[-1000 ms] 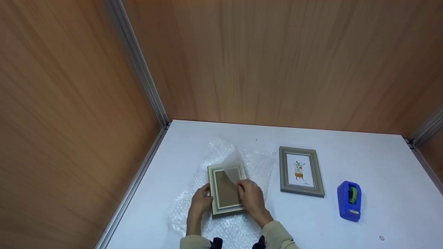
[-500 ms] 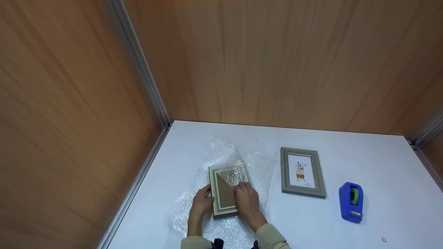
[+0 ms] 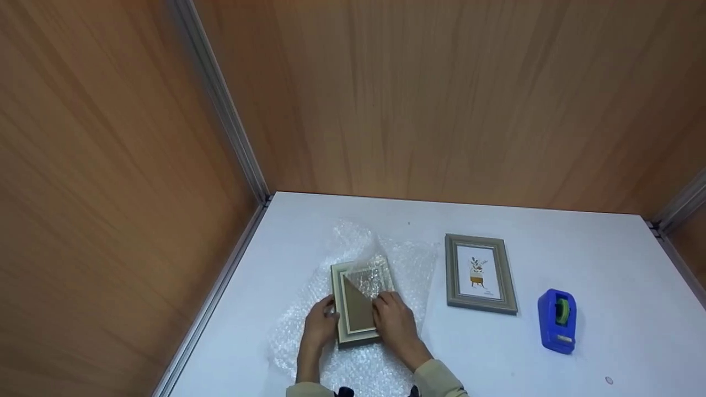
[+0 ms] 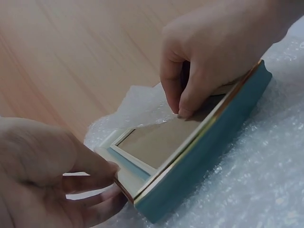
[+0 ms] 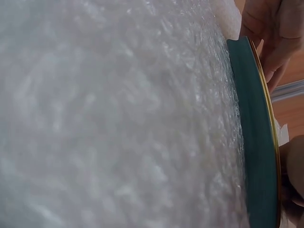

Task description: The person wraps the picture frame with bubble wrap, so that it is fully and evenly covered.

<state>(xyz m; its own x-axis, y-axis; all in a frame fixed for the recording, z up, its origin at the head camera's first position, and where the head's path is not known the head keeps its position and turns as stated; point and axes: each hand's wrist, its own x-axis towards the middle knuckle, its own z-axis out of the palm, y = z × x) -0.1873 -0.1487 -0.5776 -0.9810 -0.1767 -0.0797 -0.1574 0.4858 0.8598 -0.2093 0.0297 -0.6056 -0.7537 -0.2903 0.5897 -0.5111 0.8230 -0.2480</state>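
A picture frame (image 3: 357, 313) with a brown centre lies face up on a sheet of bubble wrap (image 3: 300, 322). Its teal outer side and gold edge line show in the left wrist view. My left hand (image 3: 321, 324) grips the frame's left edge, thumb on top and fingers lower down the side. With thumb and fingertips, my right hand (image 3: 396, 322) pinches a corner of the bubble wrap, folded down from the far side over the frame's upper right. This flap (image 3: 370, 278) covers part of the brown centre. The right wrist view mostly shows bubble wrap and the frame's teal side (image 5: 256, 142).
To the right lies a second, grey-green picture frame (image 3: 452, 275) with a plant picture. Beyond it stands a blue tape dispenser (image 3: 557, 325) with green inside. A small ring-shaped thing (image 3: 609, 380) lies near the front right. Wood-grain panels (image 3: 441, 110) border the white table.
My right hand has brought the bubble wrap corner slightly down and left, so the flap lies flatter over the frame. My left hand keeps its grip at the left edge.
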